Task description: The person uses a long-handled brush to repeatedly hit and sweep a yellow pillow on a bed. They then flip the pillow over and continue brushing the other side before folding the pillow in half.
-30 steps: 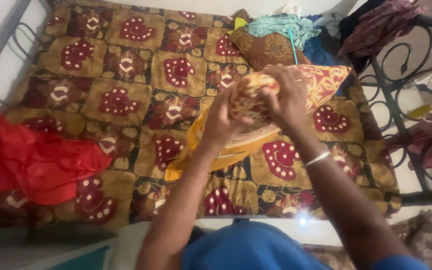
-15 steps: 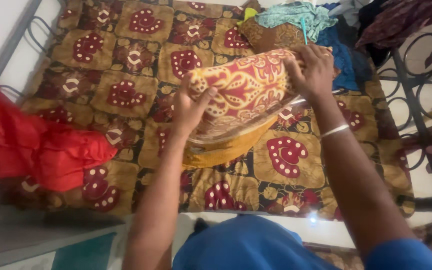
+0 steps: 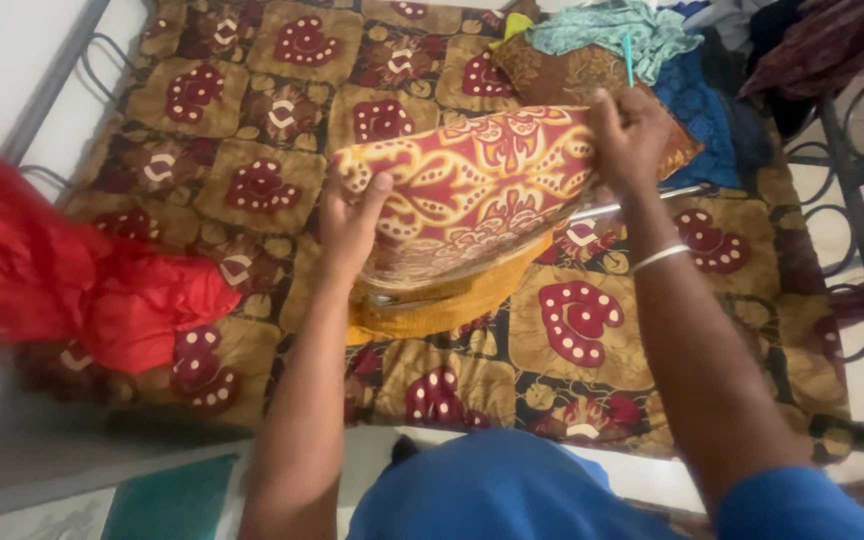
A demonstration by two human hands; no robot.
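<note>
Red-and-yellow patterned fabric (image 3: 472, 195), one piece, is held stretched between two hands above a bed. The left hand (image 3: 350, 222) is closed on the fabric's left end, thumb pressed on top and fingers tucked beneath. The right hand (image 3: 630, 135) is clamped on the upper right edge, the cloth pinched between thumb and fingers. One pale bangle (image 3: 658, 259) is worn on the right wrist. Below the held fabric, a mustard-yellow length of cloth (image 3: 452, 305) is seen lying on the bedspread; whether it belongs to the same piece cannot be told. One brown bedspread (image 3: 252, 130) with red heart-like motifs is spread over the mattress. One bright red cloth (image 3: 62, 285) is heaped at the bed's left edge. At the far right corner, one brown patterned cushion (image 3: 562, 70) is topped by one teal garment (image 3: 612, 25), with blue cloth (image 3: 692, 110) just beside it. One dark metal scrollwork bed frame (image 3: 852, 190) stands along the right side.
</note>
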